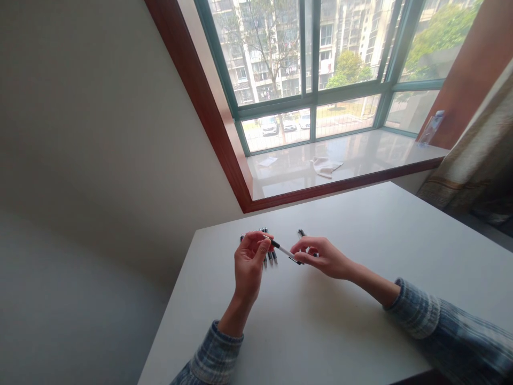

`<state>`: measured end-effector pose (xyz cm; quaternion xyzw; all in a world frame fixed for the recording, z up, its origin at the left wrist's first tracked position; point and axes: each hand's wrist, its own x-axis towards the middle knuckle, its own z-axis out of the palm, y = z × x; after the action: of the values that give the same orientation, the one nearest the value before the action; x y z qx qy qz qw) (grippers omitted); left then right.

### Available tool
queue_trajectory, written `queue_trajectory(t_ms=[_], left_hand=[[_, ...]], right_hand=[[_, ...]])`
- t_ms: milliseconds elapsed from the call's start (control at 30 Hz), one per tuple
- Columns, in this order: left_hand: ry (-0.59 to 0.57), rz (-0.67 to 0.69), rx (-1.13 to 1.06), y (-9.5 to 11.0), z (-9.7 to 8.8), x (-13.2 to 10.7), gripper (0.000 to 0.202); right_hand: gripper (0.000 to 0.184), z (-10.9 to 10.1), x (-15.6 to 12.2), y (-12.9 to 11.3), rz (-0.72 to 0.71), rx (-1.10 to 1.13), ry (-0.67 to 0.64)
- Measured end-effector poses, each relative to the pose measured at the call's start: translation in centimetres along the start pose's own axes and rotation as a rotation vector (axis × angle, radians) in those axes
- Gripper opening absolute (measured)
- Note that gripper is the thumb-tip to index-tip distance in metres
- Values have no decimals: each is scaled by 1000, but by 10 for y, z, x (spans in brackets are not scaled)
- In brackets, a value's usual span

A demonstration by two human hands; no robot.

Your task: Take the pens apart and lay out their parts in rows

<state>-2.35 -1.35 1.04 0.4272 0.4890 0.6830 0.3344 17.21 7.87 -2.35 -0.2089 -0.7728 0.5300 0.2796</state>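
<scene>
A pen (pixel 285 250) with a white barrel, a dark grip and a black clip slants in the air between both hands, above the white table (pixel 304 331). My left hand (pixel 251 262) pinches its tip end between thumb and fingers. At the clip end, the thumb and fingers of my right hand (pixel 320 255) are closed on the same pen. Several dark pens (pixel 271 259) lie side by side under and behind my left hand, partly hidden by it. Another dark pen (pixel 302 233) lies behind my right hand, which covers most of it.
Beyond the table's far edge is a window sill (pixel 280 182) with a crumpled cloth or paper (pixel 326 167), a smaller white piece (pixel 267 161) and a clear bottle (pixel 430 128). A wall (pixel 100 160) rises at the left; a curtain (pixel 457 160) hangs at the right.
</scene>
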Motion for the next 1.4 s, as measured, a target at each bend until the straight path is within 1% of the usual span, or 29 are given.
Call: queue_trajectory(t_ms=[100,167,300,400,500,567,633,733,833,967,1100,1233,1400], left_hand=[[14,-83,-83,-5,0,1,24],[17,-137,-131,-7,1,0,29],[7,-219,-220,-9,3,-2,31],[-6,-254,-270,-11,3,-3,31],[-12,-280,-307,-13,2,-3,30],[-45,-304,-326,-14,1,-3,32],[-102,-321,-336,-15,1,-3,34],[-157,-326,-326,-16,0,-3,35],[-145,-337,-325,-17,-1,-3,34],[-142,-348,-322,-17,-3,-3,31],[-149,-317,-279,-17,-3,-3,30],[-181,-279,-229,-14,-1,-3,32],[-203,-239,-169,-11,0,-4,35]], right_hand=[[42,2,1,1,43,114,-59],[45,3,0,-1,53,148,-125],[46,3,-1,-5,77,182,-265],[46,4,-2,-5,118,211,-305],[43,5,-3,-6,161,329,-355],[42,5,-3,-7,195,425,-404],[42,5,-4,-7,219,485,-442],[45,4,-5,-7,210,491,-473],[47,2,-4,-6,186,453,-460],[46,3,-4,-5,197,414,-385],[44,5,-4,-4,218,390,-365],[39,5,-4,-4,213,284,-341],[30,6,-5,-3,133,182,-303]])
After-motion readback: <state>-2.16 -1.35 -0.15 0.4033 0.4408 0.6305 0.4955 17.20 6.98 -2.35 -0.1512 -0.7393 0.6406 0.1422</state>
